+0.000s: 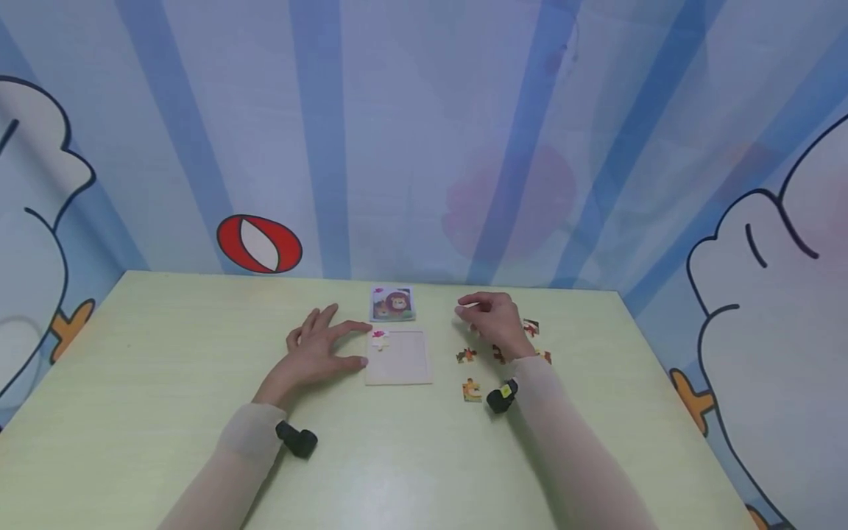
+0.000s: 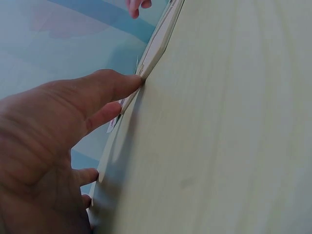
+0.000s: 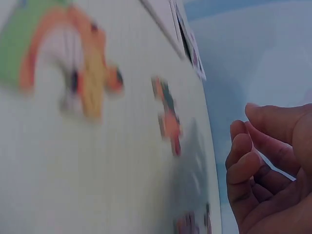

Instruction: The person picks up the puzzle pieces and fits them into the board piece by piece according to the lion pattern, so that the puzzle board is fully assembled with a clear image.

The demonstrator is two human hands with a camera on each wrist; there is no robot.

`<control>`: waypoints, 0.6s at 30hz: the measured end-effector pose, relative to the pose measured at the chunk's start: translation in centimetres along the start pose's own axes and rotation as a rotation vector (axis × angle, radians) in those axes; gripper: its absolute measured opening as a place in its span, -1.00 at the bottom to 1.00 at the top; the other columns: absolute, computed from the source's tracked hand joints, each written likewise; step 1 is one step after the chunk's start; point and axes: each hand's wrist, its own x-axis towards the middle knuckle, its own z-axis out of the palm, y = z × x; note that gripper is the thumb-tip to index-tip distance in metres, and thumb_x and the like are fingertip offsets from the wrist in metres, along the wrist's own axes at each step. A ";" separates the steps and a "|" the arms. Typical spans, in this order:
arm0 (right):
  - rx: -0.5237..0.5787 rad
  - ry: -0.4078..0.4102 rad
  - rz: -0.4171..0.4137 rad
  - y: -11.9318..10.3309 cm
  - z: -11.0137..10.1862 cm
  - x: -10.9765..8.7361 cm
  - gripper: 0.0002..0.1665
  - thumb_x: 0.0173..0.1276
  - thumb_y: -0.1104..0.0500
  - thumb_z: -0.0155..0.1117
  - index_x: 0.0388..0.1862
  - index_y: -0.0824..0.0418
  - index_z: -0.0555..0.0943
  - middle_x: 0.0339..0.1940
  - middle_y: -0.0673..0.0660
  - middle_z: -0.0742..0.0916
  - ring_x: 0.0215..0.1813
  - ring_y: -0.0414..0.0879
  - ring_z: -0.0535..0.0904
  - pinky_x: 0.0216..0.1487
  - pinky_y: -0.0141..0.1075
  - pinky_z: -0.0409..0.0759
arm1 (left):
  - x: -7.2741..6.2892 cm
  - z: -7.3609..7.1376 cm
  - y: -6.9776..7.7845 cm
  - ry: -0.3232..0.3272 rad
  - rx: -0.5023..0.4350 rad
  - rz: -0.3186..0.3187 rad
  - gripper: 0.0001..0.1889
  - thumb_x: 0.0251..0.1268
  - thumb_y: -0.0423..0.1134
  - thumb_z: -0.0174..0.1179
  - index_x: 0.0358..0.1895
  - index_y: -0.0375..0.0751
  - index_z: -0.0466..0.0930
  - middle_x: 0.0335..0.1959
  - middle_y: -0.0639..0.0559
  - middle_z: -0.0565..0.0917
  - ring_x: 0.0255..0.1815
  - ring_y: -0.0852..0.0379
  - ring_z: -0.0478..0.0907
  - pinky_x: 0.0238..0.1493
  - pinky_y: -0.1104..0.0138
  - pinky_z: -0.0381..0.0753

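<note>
In the head view, my left hand lies left of a pale square puzzle tray, thumb and index finger spread along its left edge. The left wrist view shows the thumb touching the tray's side. A pink-and-white puzzle piece sits in the tray's upper left corner. To the right, my right hand is raised above loose puzzle pieces, fingers loosely bent. No piece shows between its thumb and fingertips in the right wrist view.
A lion picture card lies just behind the tray. More loose pieces lie near my right wrist, including an orange one and a red-and-white one. A striped blue cloth hangs behind the table's far edge.
</note>
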 end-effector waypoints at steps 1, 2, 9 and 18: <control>-0.017 0.008 0.007 0.3 -0.6 0.2 -0.63 0.55 0.05 0.39 0.20 0.19 0.77 -0.22 0.30 0.80 -0.37 0.04 0.65 -0.45 -0.26 0.55 | 0.0 0.0 0.0 -0.002 0.004 0.001 -0.35 0.33 0.06 0.39 0.50 0.23 0.52 0.81 -0.35 -0.13 0.78 -0.53 -0.39 0.56 -0.56 -0.31; -0.035 0.016 0.015 0.5 -1.2 0.3 -0.63 0.55 0.05 0.39 0.21 0.19 0.77 -0.20 0.30 0.81 -0.36 0.05 0.66 -0.44 -0.26 0.57 | 0.0 -0.1 0.0 -0.004 0.006 -0.001 -0.35 0.33 0.06 0.40 0.50 0.23 0.52 0.81 -0.35 -0.13 0.78 -0.53 -0.39 0.56 -0.56 -0.31; -0.235 0.026 0.029 1.5 -4.7 0.5 -0.62 0.59 0.07 0.33 0.23 0.23 0.76 0.05 0.31 0.82 -0.06 0.10 0.77 -0.14 -0.21 0.68 | 0.0 -0.2 0.2 -0.007 0.020 0.003 -0.35 0.32 0.08 0.41 0.49 0.24 0.52 0.79 -0.39 -0.12 0.76 -0.57 -0.36 0.55 -0.58 -0.28; -0.360 -0.040 0.060 2.9 -6.6 0.5 -0.64 0.51 0.18 0.38 0.22 0.25 0.76 0.08 0.30 0.81 0.05 0.11 0.73 0.03 -0.10 0.68 | 0.2 -0.1 0.1 -0.018 0.012 -0.019 -0.32 0.33 0.07 0.40 0.52 0.24 0.49 0.81 -0.35 -0.15 0.78 -0.53 -0.40 0.58 -0.56 -0.32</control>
